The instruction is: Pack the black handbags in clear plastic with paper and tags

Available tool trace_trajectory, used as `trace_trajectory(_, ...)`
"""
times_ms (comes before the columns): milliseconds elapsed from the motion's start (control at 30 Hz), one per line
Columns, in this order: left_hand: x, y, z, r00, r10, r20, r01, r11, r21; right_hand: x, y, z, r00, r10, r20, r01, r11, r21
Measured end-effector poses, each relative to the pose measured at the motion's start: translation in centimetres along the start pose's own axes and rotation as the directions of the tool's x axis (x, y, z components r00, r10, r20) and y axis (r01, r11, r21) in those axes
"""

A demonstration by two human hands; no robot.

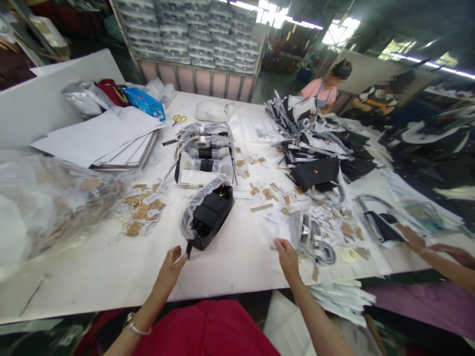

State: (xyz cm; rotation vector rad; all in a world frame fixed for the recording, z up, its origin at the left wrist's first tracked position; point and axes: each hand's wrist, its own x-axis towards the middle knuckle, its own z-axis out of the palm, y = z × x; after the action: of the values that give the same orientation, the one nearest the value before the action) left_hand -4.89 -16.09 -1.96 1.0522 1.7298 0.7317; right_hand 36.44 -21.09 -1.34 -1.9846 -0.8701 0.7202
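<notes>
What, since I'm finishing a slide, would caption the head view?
Left hand by a black handbag, right hand by a thin white sheet, at a white worktable strewn with brown tags.

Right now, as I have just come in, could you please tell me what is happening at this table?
One person has the left hand at the strap end of a black bag, while the right hand seems to pinch a thin white sheet. Beyond that bag stands a row of wrapped bags. To the right, a co-worker's hand is at another black item.
</notes>
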Motion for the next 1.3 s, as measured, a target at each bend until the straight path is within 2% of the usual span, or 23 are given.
trace_trajectory(67, -0.7, -0.4, -0.5, 0.997, -0.079, -0.022, 0.079, 0.997, -0.016, -1.5, -1.1, 0.2, 0.989, 0.136, 0.056, -0.147, 0.945, 0.292)
trace_trajectory(133, -2.0, -0.1, -0.8, 0.975, -0.191, 0.112, 0.193, 0.981, -0.010, -3.3, -2.5, 0.9, 0.955, 0.217, 0.202, -0.292, 0.808, 0.512)
trace_trajectory(167, -2.8, 0.3, -0.8, 0.942, -0.242, 0.234, 0.248, 0.969, 0.001, -4.4, -3.4, 1.3, 0.927, 0.232, 0.296, -0.366, 0.733, 0.573)
trace_trajectory(200, -3.7, 0.9, -0.6, 0.888, -0.270, 0.372, 0.288, 0.958, 0.009, -5.5, -4.3, 1.8, 0.890, 0.233, 0.392, -0.439, 0.668, 0.600)
trace_trajectory(267, -5.3, 2.7, 0.2, 0.747, -0.227, 0.625, 0.308, 0.951, -0.022, -7.8, -6.1, 3.1, 0.795, 0.209, 0.569, -0.570, 0.576, 0.586)
trace_trajectory(333, -6.4, 4.6, 1.6, 0.645, -0.106, 0.757, 0.308, 0.942, -0.131, -10.0, -7.7, 4.6, 0.691, 0.170, 0.703, -0.662, 0.542, 0.519)
trace_trajectory(400, -6.9, 6.2, 3.1, 0.610, -0.012, 0.793, 0.367, 0.891, -0.269, -11.9, -8.7, 6.1, 0.597, 0.130, 0.792, -0.698, 0.572, 0.431)
trace_trajectory(433, -6.9, 6.7, 3.8, 0.632, 0.018, 0.775, 0.385, 0.860, -0.335, -12.7, -8.9, 6.8, 0.563, 0.119, 0.818, -0.694, 0.605, 0.389)
trace_trajectory(500, -6.6, 7.2, 4.7, 0.733, 0.035, 0.679, 0.384, 0.803, -0.456, -13.6, -9.0, 7.9, 0.524, 0.126, 0.843, -0.655, 0.693, 0.303)
trace_trajectory(567, -6.0, 7.1, 4.8, 0.825, 0.007, 0.564, 0.344, 0.787, -0.512, -13.8, -8.8, 8.8, 0.529, 0.159, 0.834, -0.589, 0.776, 0.226)
trace_trajectory(600, -5.6, 6.9, 4.5, 0.852, -0.001, 0.523, 0.309, 0.808, -0.501, -13.7, -8.8, 9.1, 0.543, 0.176, 0.821, -0.561, 0.803, 0.199)
trace_trajectory(667, -5.0, 6.4, 3.6, 0.878, 0.019, 0.478, 0.193, 0.900, -0.392, -13.2, -9.1, 9.6, 0.575, 0.208, 0.791, -0.552, 0.812, 0.189)
trace_trajectory(733, -4.5, 5.9, 2.4, 0.884, 0.083, 0.459, 0.028, 0.973, -0.230, -12.6, -9.9, 10.3, 0.602, 0.232, 0.764, -0.592, 0.772, 0.232)
trace_trajectory(800, -4.3, 5.3, 1.2, 0.865, 0.140, 0.482, -0.108, 0.990, -0.094, -12.2, -10.9, 11.2, 0.614, 0.235, 0.754, -0.626, 0.727, 0.282)
trace_trajectory(900, -4.4, 4.3, -0.4, 0.830, 0.167, 0.532, -0.210, 0.977, 0.021, -12.1, -11.9, 13.1, 0.656, 0.219, 0.723, -0.581, 0.757, 0.298)
trace_trajectory(967, -4.5, 3.4, -1.0, 0.831, 0.157, 0.534, -0.202, 0.979, 0.028, -12.3, -12.2, 14.3, 0.700, 0.207, 0.683, -0.500, 0.825, 0.263)
trace_trajectory(1033, -4.4, 2.4, -1.2, 0.836, 0.136, 0.532, -0.128, 0.990, -0.054, -12.7, -12.2, 15.5, 0.734, 0.183, 0.654, -0.420, 0.879, 0.224)
trace_trajectory(1167, -3.9, 0.7, -1.0, 0.865, 0.058, 0.499, 0.055, 0.976, -0.209, -14.0, -12.0, 17.6, 0.738, 0.170, 0.653, -0.368, 0.912, 0.179)
trace_trajectory(1300, -3.7, -0.1, -1.7, 0.888, -0.002, 0.460, 0.096, 0.979, -0.179, -15.4, -11.7, 19.4, 0.756, 0.175, 0.631, -0.337, 0.930, 0.147)
